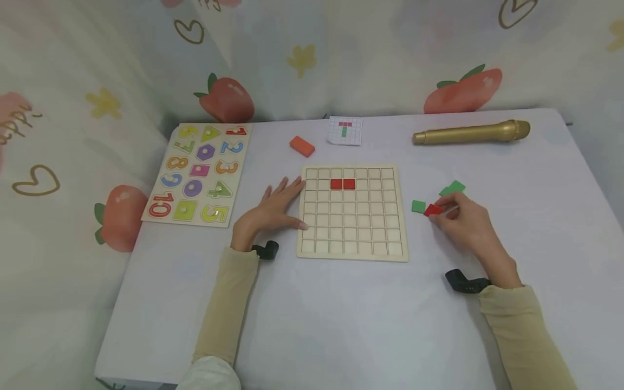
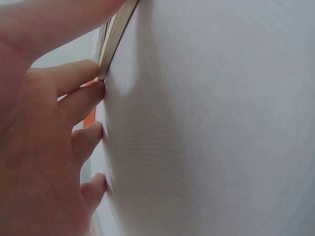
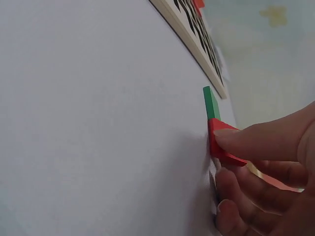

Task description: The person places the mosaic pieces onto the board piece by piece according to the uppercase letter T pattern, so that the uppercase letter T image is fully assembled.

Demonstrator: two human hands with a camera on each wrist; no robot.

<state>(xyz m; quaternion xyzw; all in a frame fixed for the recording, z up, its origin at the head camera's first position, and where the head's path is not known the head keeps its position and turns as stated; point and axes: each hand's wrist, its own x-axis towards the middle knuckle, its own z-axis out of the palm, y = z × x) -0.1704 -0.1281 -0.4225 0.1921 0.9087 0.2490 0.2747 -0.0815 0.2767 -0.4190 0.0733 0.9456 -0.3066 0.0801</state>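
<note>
A pale wooden grid board (image 1: 351, 252) lies mid-table, with two red square tiles (image 1: 336, 184) side by side in its second row. My left hand (image 1: 273, 211) has its fingers spread, thumb and fingertips touching the board's left edge and the table. Right of the board, my right hand (image 1: 465, 222) pinches a red tile (image 3: 221, 140) between thumb and fingers, tilted just at the table surface. Close by lies a green tile (image 1: 418, 206), and more green tiles (image 1: 453, 188) sit beyond the fingers, partly overlapping.
Behind the board are an orange block (image 1: 302, 146) and a small grid card (image 1: 344, 131) with a coloured T pattern. A gold microphone (image 1: 470, 132) lies at the back right. The number and shape puzzle board (image 1: 234, 184) is at the left.
</note>
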